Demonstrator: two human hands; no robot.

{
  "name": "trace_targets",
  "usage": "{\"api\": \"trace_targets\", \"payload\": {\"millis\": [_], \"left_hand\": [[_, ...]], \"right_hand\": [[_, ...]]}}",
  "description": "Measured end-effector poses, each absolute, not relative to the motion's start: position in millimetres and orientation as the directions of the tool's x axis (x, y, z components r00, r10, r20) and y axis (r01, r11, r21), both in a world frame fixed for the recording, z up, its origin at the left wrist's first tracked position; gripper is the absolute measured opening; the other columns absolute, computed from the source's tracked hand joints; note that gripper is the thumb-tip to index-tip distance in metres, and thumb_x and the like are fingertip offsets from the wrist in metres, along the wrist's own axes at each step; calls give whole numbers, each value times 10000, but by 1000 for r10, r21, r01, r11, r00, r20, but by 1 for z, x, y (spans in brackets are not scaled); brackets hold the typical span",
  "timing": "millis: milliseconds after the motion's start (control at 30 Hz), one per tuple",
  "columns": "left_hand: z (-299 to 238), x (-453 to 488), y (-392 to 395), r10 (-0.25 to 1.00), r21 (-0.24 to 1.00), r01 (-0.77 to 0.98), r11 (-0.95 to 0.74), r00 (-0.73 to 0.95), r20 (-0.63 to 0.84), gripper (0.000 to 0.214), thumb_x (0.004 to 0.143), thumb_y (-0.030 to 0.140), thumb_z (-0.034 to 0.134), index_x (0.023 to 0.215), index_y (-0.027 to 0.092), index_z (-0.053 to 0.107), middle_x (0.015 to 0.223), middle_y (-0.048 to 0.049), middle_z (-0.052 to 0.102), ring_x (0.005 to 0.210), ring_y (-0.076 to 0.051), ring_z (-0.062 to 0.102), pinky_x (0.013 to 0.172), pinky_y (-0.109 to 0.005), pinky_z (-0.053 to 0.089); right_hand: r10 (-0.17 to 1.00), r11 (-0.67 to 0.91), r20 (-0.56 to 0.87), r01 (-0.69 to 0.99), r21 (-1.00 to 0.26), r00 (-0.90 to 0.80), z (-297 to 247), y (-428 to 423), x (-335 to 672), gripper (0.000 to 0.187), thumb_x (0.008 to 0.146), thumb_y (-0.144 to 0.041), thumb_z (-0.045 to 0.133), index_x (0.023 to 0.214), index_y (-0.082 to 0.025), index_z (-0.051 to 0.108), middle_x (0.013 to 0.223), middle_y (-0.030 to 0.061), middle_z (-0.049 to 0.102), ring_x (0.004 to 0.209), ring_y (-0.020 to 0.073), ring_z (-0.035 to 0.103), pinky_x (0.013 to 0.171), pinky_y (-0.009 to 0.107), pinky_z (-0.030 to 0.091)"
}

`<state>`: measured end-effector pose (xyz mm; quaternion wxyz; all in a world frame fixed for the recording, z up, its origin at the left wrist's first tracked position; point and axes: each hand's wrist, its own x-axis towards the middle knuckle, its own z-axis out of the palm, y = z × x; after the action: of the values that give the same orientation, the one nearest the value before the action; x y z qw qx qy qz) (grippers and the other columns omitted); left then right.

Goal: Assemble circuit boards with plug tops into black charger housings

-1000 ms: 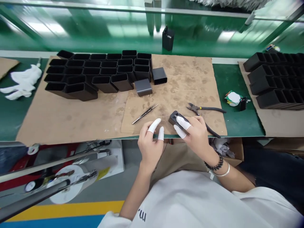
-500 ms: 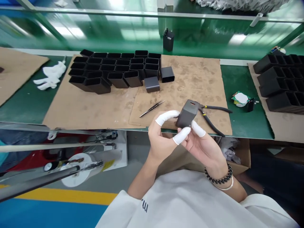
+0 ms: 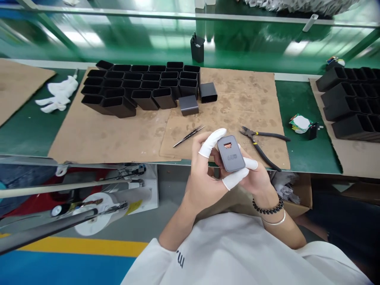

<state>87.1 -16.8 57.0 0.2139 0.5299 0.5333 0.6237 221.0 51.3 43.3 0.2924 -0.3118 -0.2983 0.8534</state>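
Note:
A dark grey charger housing (image 3: 232, 158) is held between my two hands just over the table's front edge. Its end face, with a small port opening that shows orange inside and faint lettering, is turned up toward me. My left hand (image 3: 203, 180) pinches it by thumb and forefinger, both in white finger cots. On the lower right, my right hand (image 3: 257, 180) grips it with cot-covered fingertips; part of those fingers is hidden behind it. Diagonal cutters (image 3: 257, 146) lie open to the right on the cardboard (image 3: 246, 99). Metal tweezers (image 3: 188, 136) rest to the left.
Rows of black open housings (image 3: 142, 85) stand at back left, two loose ones beside them. A black plug charger (image 3: 197, 48) stands behind. To the right are a circuit board piece (image 3: 301, 123) and more housings (image 3: 350, 99). White gloves (image 3: 61, 93) lie left.
My hands have turned the charger housing so its end face now points up at me, moving it slightly down and clear of the cutters' jaws.

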Motion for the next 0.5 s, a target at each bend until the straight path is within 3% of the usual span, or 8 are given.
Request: {"api": "trace_targets", "payload": {"millis": [167, 333, 500], "left_hand": [[64, 89, -20, 854, 923, 182, -340, -352, 384, 712, 784, 417, 925, 1414, 311, 612, 1296, -73, 635, 1061, -212, 682, 847, -306, 640], [69, 90, -20, 867, 950, 29, -311, -401, 296, 711, 716, 469, 967, 1331, 285, 661, 1135, -45, 673, 927, -183, 703, 731, -273, 635], [74, 88, -22, 898, 956, -135, -260, -398, 189, 738, 662, 457, 1002, 1287, 266, 659, 1062, -20, 704, 907, -185, 738, 714, -265, 646]], "right_hand": [[677, -626, -348, -258, -736, -649, 49, 46, 226, 277, 697, -393, 834, 824, -262, 626, 712, -49, 636, 571, 108, 555, 509, 220, 490], [678, -641, -379, -254, -724, -630, 61, 37, 230, 354, 689, -465, 919, 832, -264, 665, 682, -61, 593, 535, 85, 533, 500, 196, 509], [714, -580, -301, -293, -760, -632, 70, 29, 232, 341, 798, -483, 878, 798, -254, 626, 654, -68, 569, 473, 72, 446, 434, 204, 433]]}}
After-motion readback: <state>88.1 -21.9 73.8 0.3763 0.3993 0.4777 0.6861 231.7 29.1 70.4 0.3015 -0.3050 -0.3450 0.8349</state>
